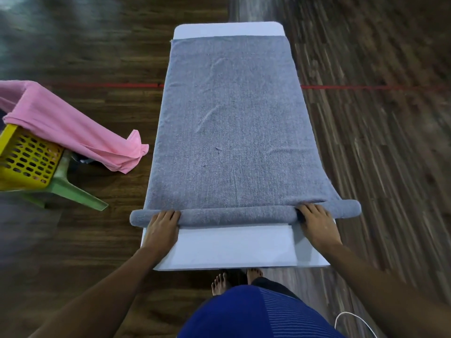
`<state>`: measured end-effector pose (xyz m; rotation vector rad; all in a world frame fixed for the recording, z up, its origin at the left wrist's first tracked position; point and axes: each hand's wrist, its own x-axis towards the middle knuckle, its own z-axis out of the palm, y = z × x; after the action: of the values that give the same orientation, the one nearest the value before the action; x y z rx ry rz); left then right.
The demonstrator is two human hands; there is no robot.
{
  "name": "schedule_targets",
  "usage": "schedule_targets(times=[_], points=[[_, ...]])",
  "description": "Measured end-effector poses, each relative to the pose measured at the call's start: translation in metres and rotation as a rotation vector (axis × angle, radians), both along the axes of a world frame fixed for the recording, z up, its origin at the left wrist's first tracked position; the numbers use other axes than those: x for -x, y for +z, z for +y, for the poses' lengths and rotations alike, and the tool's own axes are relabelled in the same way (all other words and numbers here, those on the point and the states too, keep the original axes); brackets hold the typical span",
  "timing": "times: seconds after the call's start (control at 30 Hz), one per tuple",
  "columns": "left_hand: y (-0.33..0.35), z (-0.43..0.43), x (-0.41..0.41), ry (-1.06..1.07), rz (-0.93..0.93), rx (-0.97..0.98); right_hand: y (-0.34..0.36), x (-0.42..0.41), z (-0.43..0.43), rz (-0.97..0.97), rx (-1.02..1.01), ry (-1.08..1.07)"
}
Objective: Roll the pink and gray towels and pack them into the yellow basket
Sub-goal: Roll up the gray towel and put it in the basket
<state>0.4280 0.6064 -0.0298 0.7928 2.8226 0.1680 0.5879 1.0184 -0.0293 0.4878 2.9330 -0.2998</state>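
Observation:
A gray towel (231, 123) lies flat along a white table (234, 247), its near end wound into a thin roll (239, 214) across the table's width. My left hand (162, 228) presses on the roll's left part, fingers curled over it. My right hand (316, 222) grips the roll near its right end. A pink towel (61, 120) hangs unrolled over the rim of the yellow basket (26, 162) at the far left, one corner drooping toward the floor.
The basket sits on a green plastic stool (70, 189) on a dark wooden floor. A red line (366, 87) crosses the floor under the table. My bare feet (234, 279) stand at the table's near edge. A white cable (351, 318) lies at bottom right.

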Motion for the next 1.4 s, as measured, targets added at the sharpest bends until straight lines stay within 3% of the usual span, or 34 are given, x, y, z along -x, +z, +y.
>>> schedule_targets(times=[0.27, 0.43, 0.6, 0.77, 0.87, 1.07, 1.13, 1.27, 1.4], points=[[0.007, 0.006, 0.027, 0.186, -0.157, -0.052, 0.013, 0.031, 0.003, -0.126, -0.011, -0.051], [0.004, 0.011, 0.024, 0.13, 0.099, -0.094, 0.007, 0.035, 0.001, 0.14, -0.034, -0.087], [-0.004, 0.008, 0.018, 0.032, 0.032, 0.005, -0.002, 0.027, -0.004, -0.052, -0.003, -0.039], [-0.004, 0.012, 0.03, 0.055, 0.06, 0.004, -0.001, 0.038, -0.002, 0.011, -0.056, -0.067], [0.004, 0.019, 0.038, 0.058, 0.036, -0.002, 0.01, 0.045, 0.002, -0.063, -0.063, -0.051], [0.017, 0.015, 0.046, 0.01, -0.258, 0.162, 0.016, 0.046, 0.013, -0.339, -0.023, -0.051], [0.011, 0.01, 0.044, 0.033, -0.2, 0.063, 0.014, 0.043, 0.014, -0.212, -0.037, -0.059], [0.004, 0.01, 0.037, 0.071, 0.083, -0.136, 0.008, 0.036, 0.012, 0.141, -0.05, -0.009], [-0.001, 0.012, 0.021, -0.014, 0.038, -0.073, 0.004, 0.026, 0.001, 0.073, 0.023, 0.013]])
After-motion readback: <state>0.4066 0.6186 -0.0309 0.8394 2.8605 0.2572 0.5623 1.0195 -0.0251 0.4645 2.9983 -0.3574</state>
